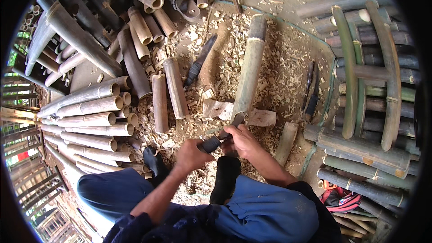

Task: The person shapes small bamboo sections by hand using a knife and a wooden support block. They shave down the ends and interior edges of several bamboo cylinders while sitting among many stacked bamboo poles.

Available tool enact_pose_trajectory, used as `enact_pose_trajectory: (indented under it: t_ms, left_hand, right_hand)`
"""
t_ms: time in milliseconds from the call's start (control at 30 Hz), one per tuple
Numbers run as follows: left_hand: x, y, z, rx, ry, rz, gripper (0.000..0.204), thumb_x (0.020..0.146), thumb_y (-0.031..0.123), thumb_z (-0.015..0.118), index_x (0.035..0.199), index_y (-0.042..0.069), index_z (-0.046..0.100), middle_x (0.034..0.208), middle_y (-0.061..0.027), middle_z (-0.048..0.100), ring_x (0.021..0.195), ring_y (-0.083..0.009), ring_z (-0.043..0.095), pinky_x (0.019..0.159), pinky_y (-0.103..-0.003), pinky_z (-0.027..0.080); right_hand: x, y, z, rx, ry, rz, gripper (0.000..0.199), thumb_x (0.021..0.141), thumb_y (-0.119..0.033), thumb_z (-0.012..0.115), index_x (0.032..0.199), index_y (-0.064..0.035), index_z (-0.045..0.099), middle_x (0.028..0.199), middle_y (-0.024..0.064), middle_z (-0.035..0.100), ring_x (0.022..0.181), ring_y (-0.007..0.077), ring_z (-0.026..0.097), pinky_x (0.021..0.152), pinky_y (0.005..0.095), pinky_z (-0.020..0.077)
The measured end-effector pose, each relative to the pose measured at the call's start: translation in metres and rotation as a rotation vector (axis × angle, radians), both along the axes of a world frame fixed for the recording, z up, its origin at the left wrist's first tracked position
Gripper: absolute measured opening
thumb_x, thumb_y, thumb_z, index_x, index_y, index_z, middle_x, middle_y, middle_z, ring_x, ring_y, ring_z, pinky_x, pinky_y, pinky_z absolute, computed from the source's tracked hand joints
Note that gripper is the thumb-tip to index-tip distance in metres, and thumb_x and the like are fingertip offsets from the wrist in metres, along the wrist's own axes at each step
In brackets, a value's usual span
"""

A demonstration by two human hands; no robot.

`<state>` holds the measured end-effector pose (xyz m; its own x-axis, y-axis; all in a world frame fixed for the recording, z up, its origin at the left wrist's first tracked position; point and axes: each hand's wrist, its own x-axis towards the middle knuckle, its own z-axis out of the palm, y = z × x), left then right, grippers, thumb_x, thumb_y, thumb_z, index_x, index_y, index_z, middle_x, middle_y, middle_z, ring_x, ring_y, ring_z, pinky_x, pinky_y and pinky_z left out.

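Head view, left hand (191, 155) gripping knife (220, 136), right hand (243, 140) seemingly steadying blade

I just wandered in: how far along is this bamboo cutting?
Done: a stack of cut bamboo tubes on the left, and chips all over the ground. In hand: both hands, left hand and right hand, work a blade at the end of a long pole. Left: uncut poles on the right.

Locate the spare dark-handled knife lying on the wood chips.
In the head view the spare knife lies above centre on the chip-covered ground, between the short cut bamboo sections on its left and the long bamboo pole on its right.
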<state>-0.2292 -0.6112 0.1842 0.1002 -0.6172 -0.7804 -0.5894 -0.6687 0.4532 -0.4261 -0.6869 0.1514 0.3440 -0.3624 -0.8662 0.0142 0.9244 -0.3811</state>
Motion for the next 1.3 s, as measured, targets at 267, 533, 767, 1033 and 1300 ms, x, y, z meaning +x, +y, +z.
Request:
enact_pose_trajectory:
  t_ms: [267,533,767,1033,1300]
  left_hand:
    - [-0.034,-0.135,0.097,-0.384,-0.442,-0.803,0.01,0.075,0.012,0.077,0.083,0.007,0.075,0.081,-0.0116,0.075,0.076,-0.0295,0.076,0.068,-0.042,0.059]
    - [-0.033,-0.072,0.064,-0.212,-0.33,-0.891,0.022,0.086,0.025,0.078,0.085,0.004,0.074,0.072,-0.0065,0.072,0.067,-0.0209,0.073,0.059,-0.039,0.058]
    - [-0.103,-0.053,0.055,-1.021,0.407,-1.146,0.05,0.075,0.017,0.08,0.121,0.005,0.065,0.118,-0.0168,0.07,0.101,-0.0315,0.073,0.082,-0.046,0.059]
    - [-0.171,-0.11,-0.001,-0.589,0.363,-0.99,0.088,0.075,0.0,0.076,0.153,0.029,0.048,0.153,-0.0207,0.042,0.122,-0.0424,0.062,0.09,-0.048,0.061]
    - [-0.155,-0.114,-0.018,-0.895,0.33,-0.037,0.105,0.073,-0.018,0.072,0.16,0.03,0.037,0.157,-0.0258,0.031,0.116,-0.0377,0.062,0.079,-0.042,0.066]
  right_hand:
    - [0.0,0.016,-0.023,0.099,-0.658,-0.739,0.031,0.107,-0.031,0.054,0.115,-0.0042,0.067,0.103,0.0117,0.075,0.09,0.0229,0.073,0.084,0.044,0.0602]
    - [0.005,0.059,-0.016,0.032,-0.517,-0.532,0.037,0.107,-0.042,0.054,0.125,-0.0103,0.06,0.11,0.0048,0.069,0.108,0.0189,0.064,0.102,0.0447,0.0484]
    - [-0.056,0.087,-0.01,-0.446,0.09,-0.282,0.03,0.103,-0.032,0.061,0.123,-0.009,0.06,0.107,0.0066,0.067,0.104,0.0176,0.064,0.093,0.0372,0.052]
    - [-0.125,-0.012,-0.01,-1.126,1.13,1.021,0.027,0.096,-0.03,0.068,0.112,-0.0083,0.064,0.102,0.0069,0.068,0.095,0.0177,0.065,0.088,0.0333,0.052]
    - [-0.071,-0.125,0.066,-1.367,0.822,1.671,0.022,0.082,-0.026,0.077,0.092,-0.0088,0.069,0.09,0.007,0.069,0.078,0.0175,0.062,0.081,0.033,0.0511]
